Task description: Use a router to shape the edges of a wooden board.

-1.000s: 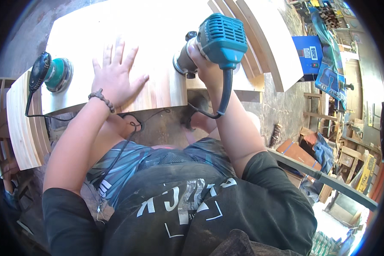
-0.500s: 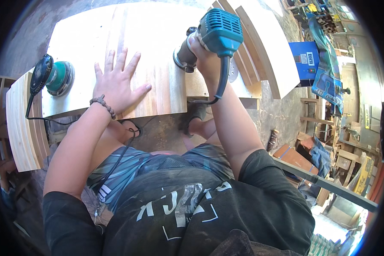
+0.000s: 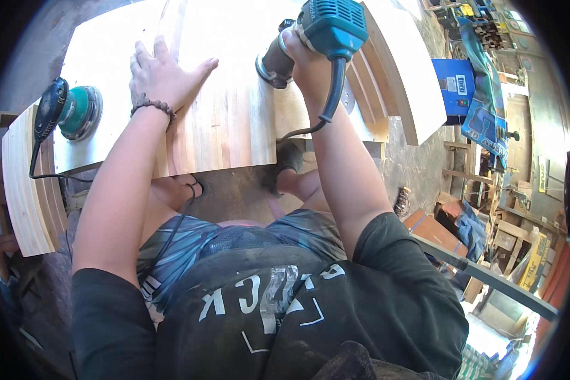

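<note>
As right hand (image 3: 311, 64) grips router (image 3: 333, 29), left (image 3: 162, 80) splayed

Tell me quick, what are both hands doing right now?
Left hand: open, laid palm-down on the pale wooden panel, holding nothing.
Right hand: closed around the teal-topped trim router.

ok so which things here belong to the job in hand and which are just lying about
With the job:
router, in the right hand
wooden panel, under the left hand

Seemingly just lying about:
sander, left of the left hand
curved boards, right of the router
blue box, further right
</note>
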`<act>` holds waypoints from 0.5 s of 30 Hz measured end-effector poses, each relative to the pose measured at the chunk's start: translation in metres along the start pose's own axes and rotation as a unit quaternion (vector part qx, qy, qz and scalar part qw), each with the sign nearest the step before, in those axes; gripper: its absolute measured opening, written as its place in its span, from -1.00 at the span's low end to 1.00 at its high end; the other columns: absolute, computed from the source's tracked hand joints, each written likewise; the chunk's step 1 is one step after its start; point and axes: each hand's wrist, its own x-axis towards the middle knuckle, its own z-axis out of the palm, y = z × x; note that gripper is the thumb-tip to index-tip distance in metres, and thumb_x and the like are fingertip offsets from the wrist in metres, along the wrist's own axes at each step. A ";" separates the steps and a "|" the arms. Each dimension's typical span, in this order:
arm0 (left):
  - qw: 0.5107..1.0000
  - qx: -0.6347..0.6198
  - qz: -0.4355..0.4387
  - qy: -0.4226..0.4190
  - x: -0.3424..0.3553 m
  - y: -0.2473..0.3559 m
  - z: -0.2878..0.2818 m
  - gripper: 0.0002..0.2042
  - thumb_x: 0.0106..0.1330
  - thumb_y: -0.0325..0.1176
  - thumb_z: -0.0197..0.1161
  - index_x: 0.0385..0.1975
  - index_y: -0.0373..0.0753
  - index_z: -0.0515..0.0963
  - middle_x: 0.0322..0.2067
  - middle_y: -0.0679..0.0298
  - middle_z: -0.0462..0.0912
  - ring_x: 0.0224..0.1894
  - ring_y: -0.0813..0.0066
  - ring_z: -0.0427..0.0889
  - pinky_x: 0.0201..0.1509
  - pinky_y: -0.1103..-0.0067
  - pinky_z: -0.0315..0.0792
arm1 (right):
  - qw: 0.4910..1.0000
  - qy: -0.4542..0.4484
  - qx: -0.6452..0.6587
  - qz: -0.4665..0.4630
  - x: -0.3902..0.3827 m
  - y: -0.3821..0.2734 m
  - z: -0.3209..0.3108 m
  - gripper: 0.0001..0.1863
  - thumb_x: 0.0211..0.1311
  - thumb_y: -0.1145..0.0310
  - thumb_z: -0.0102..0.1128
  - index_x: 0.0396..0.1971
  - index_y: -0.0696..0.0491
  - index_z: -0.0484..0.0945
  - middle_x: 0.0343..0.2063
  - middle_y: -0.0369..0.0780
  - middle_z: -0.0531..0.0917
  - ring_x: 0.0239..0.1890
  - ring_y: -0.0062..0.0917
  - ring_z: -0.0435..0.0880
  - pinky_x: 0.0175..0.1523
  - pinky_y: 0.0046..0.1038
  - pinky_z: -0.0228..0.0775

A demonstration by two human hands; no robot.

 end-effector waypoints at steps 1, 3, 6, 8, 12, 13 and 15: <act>1.000 0.003 0.001 -0.022 0.002 0.000 0.002 0.19 0.17 0.56 0.37 0.63 -0.20 0.20 0.54 -0.27 0.20 0.50 -0.25 0.38 0.53 0.06 0.37 | 1.000 0.008 -0.004 -0.026 0.001 -0.001 0.000 -0.56 0.00 0.16 0.65 -0.18 0.05 0.70 -0.24 -0.20 0.78 -0.19 -0.24 0.79 -0.05 -0.22 0.66; 0.999 0.009 0.011 -0.040 0.000 -0.002 0.003 0.21 0.14 0.60 0.36 0.62 -0.21 0.22 0.51 -0.29 0.24 0.47 -0.29 0.42 0.51 0.05 0.39 | 1.000 0.001 0.011 -0.004 0.005 -0.004 0.001 -0.58 0.01 0.17 0.65 -0.18 0.05 0.70 -0.24 -0.19 0.78 -0.20 -0.25 0.79 -0.05 -0.23 0.66; 0.999 0.014 0.032 -0.021 0.001 -0.003 -0.001 0.21 0.12 0.62 0.36 0.59 -0.22 0.27 0.44 -0.35 0.34 0.41 -0.36 0.49 0.46 0.02 0.44 | 0.999 -0.007 0.029 0.029 0.012 -0.010 0.003 -0.59 0.03 0.19 0.63 -0.18 0.07 0.70 -0.24 -0.19 0.78 -0.20 -0.26 0.79 -0.06 -0.24 0.66; 0.999 0.031 0.035 -0.018 0.001 -0.003 -0.002 0.20 0.12 0.63 0.35 0.59 -0.22 0.27 0.42 -0.36 0.37 0.38 -0.36 0.52 0.43 0.03 0.47 | 0.998 -0.014 0.041 0.052 0.018 -0.014 0.005 -0.60 0.05 0.20 0.62 -0.18 0.08 0.71 -0.25 -0.18 0.78 -0.20 -0.27 0.79 -0.06 -0.24 0.66; 0.998 0.034 0.043 -0.005 0.002 -0.002 0.001 0.19 0.13 0.62 0.35 0.57 -0.23 0.30 0.40 -0.36 0.38 0.34 -0.37 0.55 0.39 0.03 0.50 | 0.995 -0.022 0.054 0.086 0.030 -0.021 0.007 -0.62 0.08 0.22 0.61 -0.18 0.09 0.71 -0.25 -0.17 0.78 -0.21 -0.29 0.79 -0.07 -0.25 0.66; 0.998 0.037 0.045 -0.003 0.001 -0.002 0.002 0.18 0.13 0.62 0.35 0.57 -0.23 0.31 0.39 -0.36 0.39 0.33 -0.37 0.56 0.38 0.03 0.51 | 0.994 -0.024 0.056 0.094 0.032 -0.022 0.007 -0.63 0.08 0.23 0.60 -0.18 0.10 0.71 -0.25 -0.17 0.78 -0.21 -0.29 0.79 -0.07 -0.25 0.66; 0.998 0.039 0.047 0.001 0.001 -0.003 0.003 0.17 0.13 0.61 0.36 0.56 -0.22 0.32 0.37 -0.35 0.41 0.30 -0.37 0.58 0.35 0.03 0.53 | 0.992 -0.025 0.060 0.105 0.037 -0.023 0.009 -0.64 0.10 0.24 0.59 -0.18 0.11 0.72 -0.26 -0.16 0.78 -0.21 -0.30 0.79 -0.08 -0.26 0.66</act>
